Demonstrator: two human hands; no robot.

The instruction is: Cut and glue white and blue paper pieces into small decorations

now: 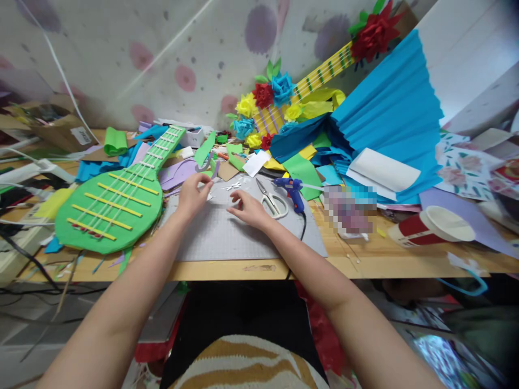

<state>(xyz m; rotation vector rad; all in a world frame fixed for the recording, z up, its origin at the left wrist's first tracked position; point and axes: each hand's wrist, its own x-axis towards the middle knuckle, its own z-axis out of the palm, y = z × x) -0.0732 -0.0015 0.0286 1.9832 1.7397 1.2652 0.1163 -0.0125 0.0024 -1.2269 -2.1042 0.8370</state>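
My left hand [193,193] hovers over the far left part of a grey cutting mat [227,232], fingers pinched together near small white paper scraps [234,186]; what it pinches is too small to make out. My right hand [248,208] rests on the mat just right of it, fingers curled down against the mat with nothing clearly in them. A green paper guitar [117,200] with yellow strips lies left of my left hand. White-handled scissors [272,202] and a blue glue gun [292,190] lie just right of my right hand.
A wooden table [365,254] is crowded with coloured paper. A second paper guitar with paper flowers [275,102] leans on the wall beside a large blue pleated fan [389,113]. A red paper cup [430,227] lies tipped at the right. A cardboard box [60,127] sits far left.
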